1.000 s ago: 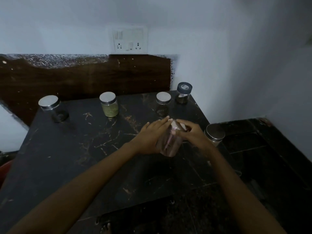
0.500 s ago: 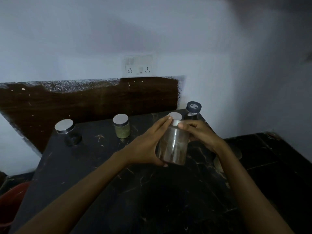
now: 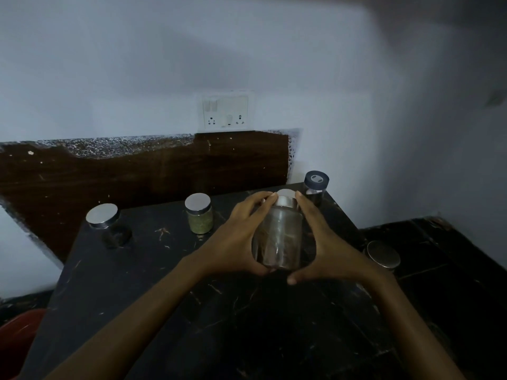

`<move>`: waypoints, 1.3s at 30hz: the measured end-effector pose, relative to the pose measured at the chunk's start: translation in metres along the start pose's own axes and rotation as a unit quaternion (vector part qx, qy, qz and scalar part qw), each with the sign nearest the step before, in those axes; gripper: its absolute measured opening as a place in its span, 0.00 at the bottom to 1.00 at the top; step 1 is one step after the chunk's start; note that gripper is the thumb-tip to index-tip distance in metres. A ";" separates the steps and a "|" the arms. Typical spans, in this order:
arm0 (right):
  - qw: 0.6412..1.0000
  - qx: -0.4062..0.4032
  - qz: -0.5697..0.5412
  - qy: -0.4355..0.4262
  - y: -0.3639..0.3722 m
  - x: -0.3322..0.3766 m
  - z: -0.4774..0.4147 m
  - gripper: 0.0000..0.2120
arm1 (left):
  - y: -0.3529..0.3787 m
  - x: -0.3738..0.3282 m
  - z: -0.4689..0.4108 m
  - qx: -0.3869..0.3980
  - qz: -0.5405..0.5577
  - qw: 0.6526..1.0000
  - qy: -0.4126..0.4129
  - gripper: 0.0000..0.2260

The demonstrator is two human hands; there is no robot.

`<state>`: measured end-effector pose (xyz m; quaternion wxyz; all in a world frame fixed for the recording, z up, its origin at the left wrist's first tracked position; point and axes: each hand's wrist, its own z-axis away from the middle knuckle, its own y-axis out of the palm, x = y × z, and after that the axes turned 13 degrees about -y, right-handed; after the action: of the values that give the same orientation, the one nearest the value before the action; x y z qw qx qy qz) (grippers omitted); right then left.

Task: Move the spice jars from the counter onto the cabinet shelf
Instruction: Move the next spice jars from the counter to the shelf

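On the dark marble worktop point(image 3: 137, 283) in front of you, near its far left corner, a dark jar point(image 3: 109, 226) with a silver lid stands alone. To its right, near the back edge, stands a green jar point(image 3: 199, 217), also silver-lidded and upright.

Right of that, your left hand point(image 3: 236, 242) cups one side of a clear jar point(image 3: 279, 237). Its fingers curve up to the silver lid and its thumb tucks under the base. Your right hand point(image 3: 329, 248) mirrors it on the other side, so both hands grip the same jar between them. The jar looks lifted off the worktop and tilted slightly towards you. What it contains is too dim to tell.

Just behind your right fingertips, at the back right corner, stands a black-lidded jar point(image 3: 315, 187). Further right, at the worktop's right edge, is a silver-lidded jar point(image 3: 382, 255).

You appear to be in the carrying step, with one jar picked up and four waiting. The cabinet shelf is not in view. The next move calls for turning to find it and keeping the glass level and firmly held. It also calls for lifting clear of the black-lidded jar so your knuckles do not knock it.
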<state>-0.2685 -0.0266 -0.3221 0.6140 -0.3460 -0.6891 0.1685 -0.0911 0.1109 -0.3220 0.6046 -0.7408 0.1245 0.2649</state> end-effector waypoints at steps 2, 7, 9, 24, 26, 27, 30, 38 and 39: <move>0.999 -0.009 0.045 -0.017 0.006 -0.003 -0.001 0.63 | 0.000 0.000 -0.001 0.002 0.010 1.000 -0.002 0.54; 0.997 -0.026 0.078 -0.011 0.008 0.004 -0.007 0.58 | 0.000 0.004 0.002 0.027 0.029 0.999 -0.008 0.57; 0.995 -0.009 0.091 -0.025 0.010 0.007 -0.009 0.57 | 0.000 0.003 0.002 0.039 0.017 0.999 -0.004 0.60; 0.999 0.000 0.044 0.008 0.004 0.005 -0.005 0.63 | -0.005 0.004 0.001 0.047 0.089 0.994 -0.029 0.56; 0.999 -0.009 0.034 0.004 0.004 0.008 -0.005 0.61 | -0.005 0.005 0.004 0.067 0.117 0.990 -0.041 0.58; 0.999 -0.008 0.036 0.003 0.004 0.009 -0.005 0.60 | -0.005 0.004 0.005 0.078 0.121 0.989 -0.044 0.59; 0.998 0.011 0.058 0.000 0.005 0.013 -0.008 0.58 | -0.005 -0.001 0.006 0.094 0.096 0.990 -0.034 0.61; 0.998 0.003 0.066 -0.016 0.010 0.017 -0.010 0.60 | -0.005 -0.002 0.003 0.042 0.088 0.995 -0.027 0.56; 0.999 -0.006 0.048 -0.011 0.009 0.015 -0.009 0.62 | -0.006 -0.001 0.003 0.041 0.101 0.994 -0.028 0.56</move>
<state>-0.2574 -0.0115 -0.3153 0.5956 -0.3804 -0.6793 0.1979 -0.0894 0.1152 -0.3173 0.6074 -0.6915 0.1924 0.3404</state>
